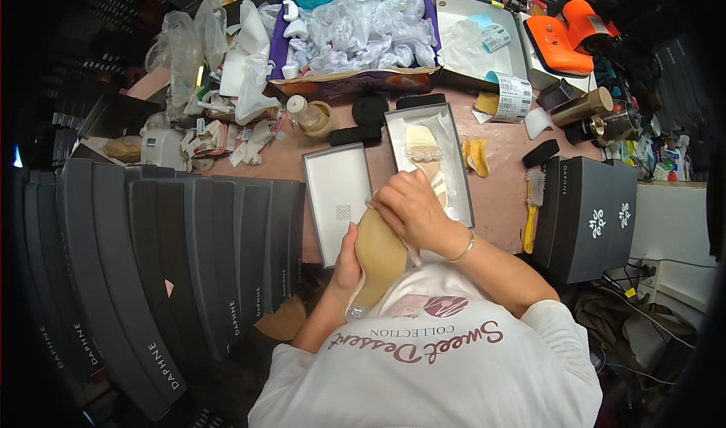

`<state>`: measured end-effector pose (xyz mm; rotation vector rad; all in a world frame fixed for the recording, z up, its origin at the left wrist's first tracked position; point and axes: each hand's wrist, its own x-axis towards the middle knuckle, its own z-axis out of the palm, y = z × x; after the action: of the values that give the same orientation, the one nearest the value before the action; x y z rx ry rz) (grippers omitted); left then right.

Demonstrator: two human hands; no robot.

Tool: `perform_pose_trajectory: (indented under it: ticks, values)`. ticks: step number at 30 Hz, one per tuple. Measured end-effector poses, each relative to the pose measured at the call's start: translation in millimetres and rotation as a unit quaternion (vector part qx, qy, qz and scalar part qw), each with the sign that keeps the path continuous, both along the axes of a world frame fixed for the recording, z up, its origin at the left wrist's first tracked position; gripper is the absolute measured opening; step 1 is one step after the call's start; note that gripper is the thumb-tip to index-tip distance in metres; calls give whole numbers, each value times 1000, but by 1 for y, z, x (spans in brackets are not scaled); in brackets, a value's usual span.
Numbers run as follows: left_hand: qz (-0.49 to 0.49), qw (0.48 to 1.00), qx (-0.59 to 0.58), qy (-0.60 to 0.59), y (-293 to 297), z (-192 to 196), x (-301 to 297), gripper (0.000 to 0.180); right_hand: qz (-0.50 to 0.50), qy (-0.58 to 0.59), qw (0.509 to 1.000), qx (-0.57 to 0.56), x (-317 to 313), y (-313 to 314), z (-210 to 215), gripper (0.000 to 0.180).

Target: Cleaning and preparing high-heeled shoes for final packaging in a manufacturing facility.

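Note:
Close to my chest is a sandal [384, 248], its smooth tan sole turned up toward me. My left hand [348, 262] is closed round its left side. The fingers of my right hand [412, 209] are bent and pressed on its far end; whether anything small is between them I cannot tell. Just beyond, a cream sandal [423, 144] with a beaded strap lies in an open grey shoebox [463, 163] lined with white paper. My right hand partly hides that box's near end. A shallow white-lined box lid [333, 178] lies left of it.
Dark shoeboxes [204, 254] stand in a long row at left, more [590, 216] at right. A yellow-handled brush [531, 216], yellow sponge piece [475, 157] and jar [311, 118] are on the pink table [495, 190]. Behind are a box of crumpled plastic [363, 27] and an orange device [567, 38].

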<state>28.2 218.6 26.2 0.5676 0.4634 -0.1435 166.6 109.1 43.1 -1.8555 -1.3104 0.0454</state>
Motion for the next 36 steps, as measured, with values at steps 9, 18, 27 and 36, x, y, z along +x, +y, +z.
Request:
perform_pose_trajectory:
  ticks: [9, 18, 27, 36]
  values:
    - [27, 997, -6, -76, -4, 2, 2, 70, -94, 61, 994, -7, 38, -5, -15, 6]
    - [90, 993, 37, -69, 1, -4, 8, 74, 53, 141, 986, 67, -31, -42, 25, 14]
    - [68, 996, 33, -47, 1, -11, -1, 68, 6, 66, 997, 43, -32, -30, 15, 12]
    - [55, 998, -6, -40, 2, -8, 7, 70, -7, 832, 539, 132, 18, -11, -33, 10]
